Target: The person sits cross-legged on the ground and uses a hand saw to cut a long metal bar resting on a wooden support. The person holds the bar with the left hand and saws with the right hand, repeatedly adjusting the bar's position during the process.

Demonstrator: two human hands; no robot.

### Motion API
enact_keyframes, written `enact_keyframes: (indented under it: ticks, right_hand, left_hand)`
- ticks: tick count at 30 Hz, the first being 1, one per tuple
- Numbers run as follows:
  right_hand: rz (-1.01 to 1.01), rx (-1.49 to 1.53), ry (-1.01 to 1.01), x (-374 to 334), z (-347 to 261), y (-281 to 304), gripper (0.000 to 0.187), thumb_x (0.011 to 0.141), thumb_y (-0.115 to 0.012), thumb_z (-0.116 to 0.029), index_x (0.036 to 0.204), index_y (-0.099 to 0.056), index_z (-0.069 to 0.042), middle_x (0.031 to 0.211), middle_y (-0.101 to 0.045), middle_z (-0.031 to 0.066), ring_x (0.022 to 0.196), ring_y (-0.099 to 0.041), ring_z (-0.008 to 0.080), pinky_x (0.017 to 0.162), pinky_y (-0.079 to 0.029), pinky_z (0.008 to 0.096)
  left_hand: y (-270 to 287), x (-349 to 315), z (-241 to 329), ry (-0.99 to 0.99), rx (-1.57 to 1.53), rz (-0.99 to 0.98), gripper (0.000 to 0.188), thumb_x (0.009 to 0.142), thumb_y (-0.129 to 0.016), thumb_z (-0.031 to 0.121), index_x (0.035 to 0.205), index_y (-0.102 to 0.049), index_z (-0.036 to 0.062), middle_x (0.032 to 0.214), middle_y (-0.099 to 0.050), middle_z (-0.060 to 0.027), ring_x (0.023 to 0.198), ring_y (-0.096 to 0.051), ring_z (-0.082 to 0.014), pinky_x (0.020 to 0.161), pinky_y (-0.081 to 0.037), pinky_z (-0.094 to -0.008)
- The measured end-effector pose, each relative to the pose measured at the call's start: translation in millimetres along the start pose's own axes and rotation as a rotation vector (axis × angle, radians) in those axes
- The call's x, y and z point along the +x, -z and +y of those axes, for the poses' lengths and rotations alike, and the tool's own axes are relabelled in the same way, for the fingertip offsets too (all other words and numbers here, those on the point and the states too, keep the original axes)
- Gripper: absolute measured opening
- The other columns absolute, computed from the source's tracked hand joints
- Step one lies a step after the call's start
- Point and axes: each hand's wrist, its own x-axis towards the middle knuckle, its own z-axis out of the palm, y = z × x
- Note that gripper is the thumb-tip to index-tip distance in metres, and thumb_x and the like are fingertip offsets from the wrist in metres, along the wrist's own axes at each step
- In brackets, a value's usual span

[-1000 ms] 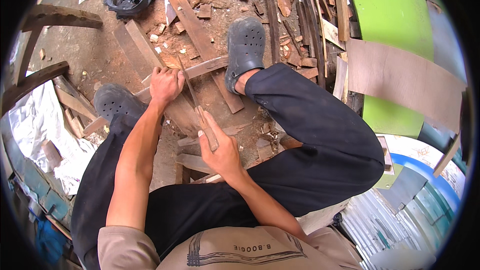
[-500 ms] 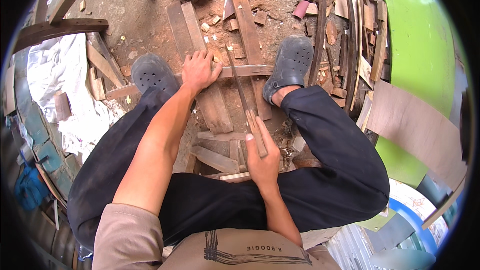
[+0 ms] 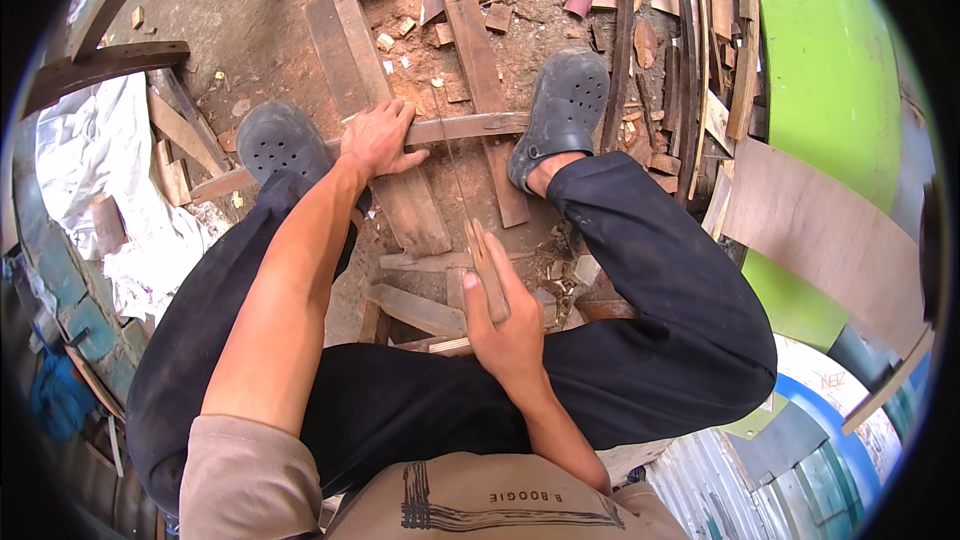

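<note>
Steadying a wooden strip (image 3: 476, 126) with one hand, holding a saw (image 3: 486, 273) in the other

In the head view, the person is sitting with knees spread, looking down at the strip lying crosswise between the feet. The strip is passing under the left clog (image 3: 285, 144) and reaching the right clog (image 3: 563, 105) at its other end.

The left hand (image 3: 376, 138) is resting on the strip, its fingers bending loosely over it and its thumb standing apart toward the saw; whether the fingertips are gripping the far edge, I cannot tell. The right hand (image 3: 505, 325) is closing around the saw's handle, thumb lying along one side. The thin blade is pointing away from the body and crossing the strip just right of the left thumb; whether it is touching the wood is too fine to tell.

Below the strip, a short plank (image 3: 420, 215) is lying near the left hand. A long plank (image 3: 465, 25) is slanting under the strip. A white cloth (image 3: 85, 165) is lying at far left, and a green panel (image 3: 825, 70) is standing out at right.
</note>
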Motion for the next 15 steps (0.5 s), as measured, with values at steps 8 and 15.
enact_keyframes:
  ticks: [8,15]
  right_hand:
    - [0.067,-0.028,0.079,40,18,-21,0.049,0.099,-0.062,-0.015,0.143,-0.054,0.005,0.121,-0.067,0.0335,0.113,-0.069,0.0445,0.093,-0.054,0.0416]
    - [0.046,0.05,0.035,-42,8,13,0.048,0.1,-0.06,-0.012,0.145,-0.053,0.005,0.128,-0.067,0.0307,0.121,-0.067,0.0377,0.099,-0.052,0.0391]
  left_hand:
    - [-10,5,-11,-0.06,0.001,0.013,0.058,0.082,-0.08,0.041,0.122,-0.054,0.0074,0.119,-0.062,-0.0114,0.118,-0.062,-0.0294,0.095,-0.054,-0.0466]
    - [-10,-2,-9,-0.063,0.053,0.034,0.051,0.086,-0.076,0.038,0.12,-0.054,0.0068,0.116,-0.061,-0.0118,0.114,-0.063,-0.0299,0.091,-0.054,-0.0453]
